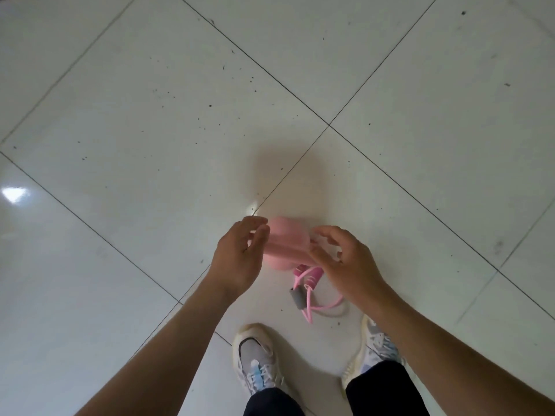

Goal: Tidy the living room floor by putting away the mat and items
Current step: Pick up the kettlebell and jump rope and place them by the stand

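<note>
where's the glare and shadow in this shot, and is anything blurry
Head view: a bright glare patch sits on the glossy floor at the left edge. Head view: a soft shadow falls on the tiles just beyond the pink foam roll. Head view: the left hand, right hand and roll look slightly smeared, while the floor specks stay fairly sharp.

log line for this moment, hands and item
left hand: holds pink foam handles | right hand: holds them too | pink cord: hangs below
</note>
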Demonstrator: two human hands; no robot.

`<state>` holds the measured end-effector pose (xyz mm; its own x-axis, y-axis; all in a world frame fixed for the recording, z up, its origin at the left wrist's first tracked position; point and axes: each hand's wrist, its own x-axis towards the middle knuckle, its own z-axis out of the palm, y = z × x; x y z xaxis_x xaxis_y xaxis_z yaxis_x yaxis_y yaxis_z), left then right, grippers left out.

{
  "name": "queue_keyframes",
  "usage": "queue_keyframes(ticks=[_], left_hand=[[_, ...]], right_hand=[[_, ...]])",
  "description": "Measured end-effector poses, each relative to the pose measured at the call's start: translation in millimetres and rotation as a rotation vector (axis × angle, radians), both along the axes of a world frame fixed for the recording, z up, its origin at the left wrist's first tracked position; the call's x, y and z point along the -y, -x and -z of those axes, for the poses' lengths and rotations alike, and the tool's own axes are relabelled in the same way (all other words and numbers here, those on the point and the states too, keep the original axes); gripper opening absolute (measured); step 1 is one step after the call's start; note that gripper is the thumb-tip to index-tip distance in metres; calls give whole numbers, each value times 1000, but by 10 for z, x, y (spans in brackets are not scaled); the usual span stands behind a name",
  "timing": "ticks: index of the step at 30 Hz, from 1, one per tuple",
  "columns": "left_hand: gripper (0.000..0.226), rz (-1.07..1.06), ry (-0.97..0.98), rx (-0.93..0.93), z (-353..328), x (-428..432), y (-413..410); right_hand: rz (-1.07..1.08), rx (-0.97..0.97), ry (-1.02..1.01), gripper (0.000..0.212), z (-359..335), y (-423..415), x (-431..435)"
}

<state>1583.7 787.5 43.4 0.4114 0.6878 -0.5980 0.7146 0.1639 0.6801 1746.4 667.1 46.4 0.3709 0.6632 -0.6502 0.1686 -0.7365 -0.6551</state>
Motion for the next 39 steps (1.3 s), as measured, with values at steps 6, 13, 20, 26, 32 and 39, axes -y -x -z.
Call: queue_keyframes(ticks=[6, 13, 20, 26, 32, 39], left_hand=[[40, 137, 6, -143, 192, -20, -57], [36, 339, -171, -188, 509, 27, 83], [28, 342, -219, -136, 600, 37, 85], [18, 352, -206, -119, 390, -81, 128], [28, 341, -233, -23, -265, -208, 169], [22, 256, -356, 60, -1397, -529, 46]], right_hand=[[-158, 79, 72, 32, 270, -23, 110], [-252, 186, 75, 23, 429, 5, 143], [-329, 227, 118, 21, 588, 101, 40], [-238, 199, 44, 13, 314, 123, -116], [-229, 241, -61, 15, -327, 30, -172], [-152, 294, -248, 17, -1337, -94, -518]])
